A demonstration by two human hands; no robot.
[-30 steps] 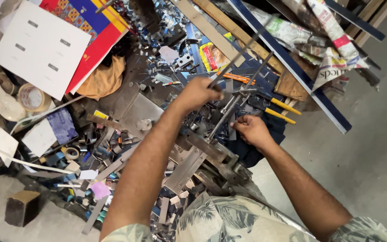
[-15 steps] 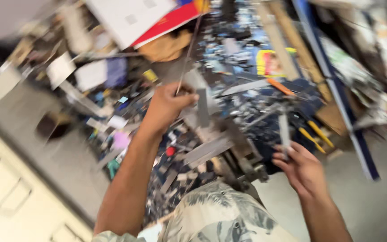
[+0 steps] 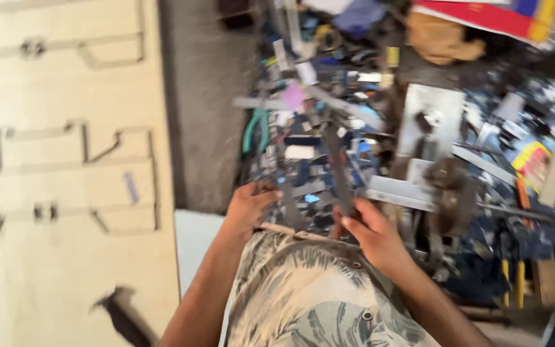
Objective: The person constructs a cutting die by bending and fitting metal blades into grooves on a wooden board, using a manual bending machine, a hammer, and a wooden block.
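The view has swung hard since half a second ago — the pale wooden board with cut-out slots (image 3: 65, 160) now fills the whole left side, and the cluttered worktop (image 3: 207, 128) sits to the right. Both hands have pulled in close to the body, low in the picture, where a moment ago they were spread out over the pile. The left hand (image 3: 250, 207) is curled at the near edge of the clutter, fingers bent onto a thin grey metal strip (image 3: 288, 204); the blur hides whether it truly grips it. The right hand (image 3: 369, 232) is closed around the lower end of a long dark flat metal bar (image 3: 338, 168), which rises tilted from the fist over the heap — earlier that hand held a shorter grey piece out to the side.

Nothing here reads as a proper container; the scrap lies loose in one heap of grey and blue metal offcuts (image 3: 329, 96). In it, teal-handled pliers (image 3: 256, 128) lie near the left edge, a pink scrap of paper (image 3: 293, 97) sits higher up, and a square shiny steel plate (image 3: 430, 119) lies right of centre. A tan crumpled cloth (image 3: 441, 38) rests at the top, just under a red, blue and yellow sheet (image 3: 502, 14). Yellow-handled tools (image 3: 512, 276) poke out low on the right. The patterned shirt (image 3: 303, 289) fills the bottom.
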